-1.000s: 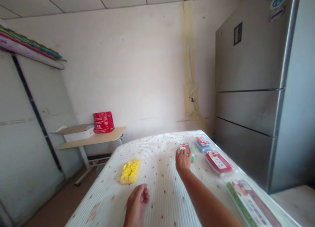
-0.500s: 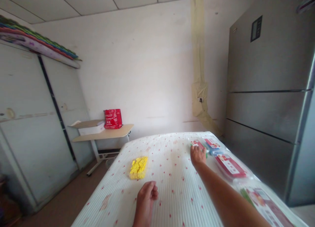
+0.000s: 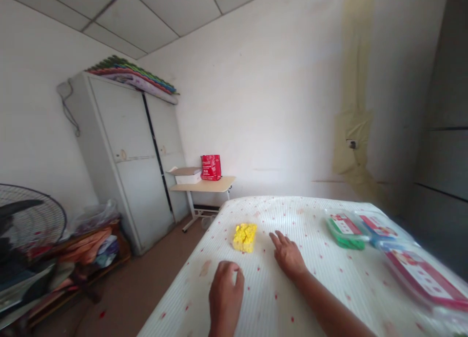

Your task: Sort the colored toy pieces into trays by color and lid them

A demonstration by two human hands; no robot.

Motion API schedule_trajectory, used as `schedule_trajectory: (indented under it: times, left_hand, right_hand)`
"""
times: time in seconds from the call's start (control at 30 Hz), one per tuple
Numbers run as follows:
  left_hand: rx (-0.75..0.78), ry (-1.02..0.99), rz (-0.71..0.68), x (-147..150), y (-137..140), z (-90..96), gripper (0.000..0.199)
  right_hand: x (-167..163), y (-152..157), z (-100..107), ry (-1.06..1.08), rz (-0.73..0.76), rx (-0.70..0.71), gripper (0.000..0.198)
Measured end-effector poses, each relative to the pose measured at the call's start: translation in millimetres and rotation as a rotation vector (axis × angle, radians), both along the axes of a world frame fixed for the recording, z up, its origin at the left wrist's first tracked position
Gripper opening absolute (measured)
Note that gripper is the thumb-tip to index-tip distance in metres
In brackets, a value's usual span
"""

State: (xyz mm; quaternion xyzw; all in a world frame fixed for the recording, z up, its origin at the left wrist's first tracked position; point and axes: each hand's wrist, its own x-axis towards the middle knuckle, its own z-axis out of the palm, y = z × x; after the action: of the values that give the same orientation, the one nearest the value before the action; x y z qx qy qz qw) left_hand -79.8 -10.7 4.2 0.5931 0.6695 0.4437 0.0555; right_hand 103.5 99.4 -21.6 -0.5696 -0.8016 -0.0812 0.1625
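A clear pack of bright yellow pieces point(image 3: 244, 237) lies on the white, red-dotted tablecloth point(image 3: 272, 303). Just in front of it is my left hand point(image 3: 225, 290), loosely curved with a gap between thumb and fingers and nothing in it. To the right of the pack, my right hand point(image 3: 288, 256) hovers over or rests on the cloth, fingers stretched out and empty. Neither hand touches the pack. Further right sits a clear-lidded container with green contents point(image 3: 347, 232), its label pink and white.
Beside the green container are a blue one point(image 3: 380, 228) and a larger pink one point(image 3: 426, 276) along the table's right side. Behind at left stand a small desk point(image 3: 197, 186) with a red bag point(image 3: 211, 167), a grey cabinet point(image 3: 135, 181) and a fan point(image 3: 29, 215).
My view has turned left. My right hand has left the green container and come over toward the yellow pack, its fingers now stretched. My left hand has loosened from a closed curl.
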Motion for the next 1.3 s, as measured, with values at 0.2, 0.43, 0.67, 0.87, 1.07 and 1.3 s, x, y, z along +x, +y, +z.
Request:
schedule_trajectory:
  times: [0.2,0.43,0.67,0.87,1.07,1.3]
  left_hand:
    - [-0.169,0.082,0.273,-44,-27,-16.6,0.047]
    - [-0.309,-0.053,0.21,-44,-27,-37.6,0.058]
    - [-0.242,-0.067,0.204,-49,-25,-29.7,0.049]
    - [0.019,-0.788,-0.149,-33,-19,-23.2,0.052]
    - [-0.141,-1.506,-0.749,-7,-28,-5.7,0.062]
    - [-0.137,-1.567,-0.651,-3,-23,-4.1,0.056]
  right_hand:
    - [-45,-10,10,0.034,0.096,-0.047,0.051]
    - [-58,-12,24,-0.004,0.076,-0.097,0.028]
    - [-20,-53,30,-0.066,0.089,-0.06,0.017]
    - [33,-123,13,0.009,0.169,0.006,0.011]
    - [71,-153,6,0.296,0.239,0.089,0.029]
    - [40,-137,37,0.531,0.241,0.109,0.031]
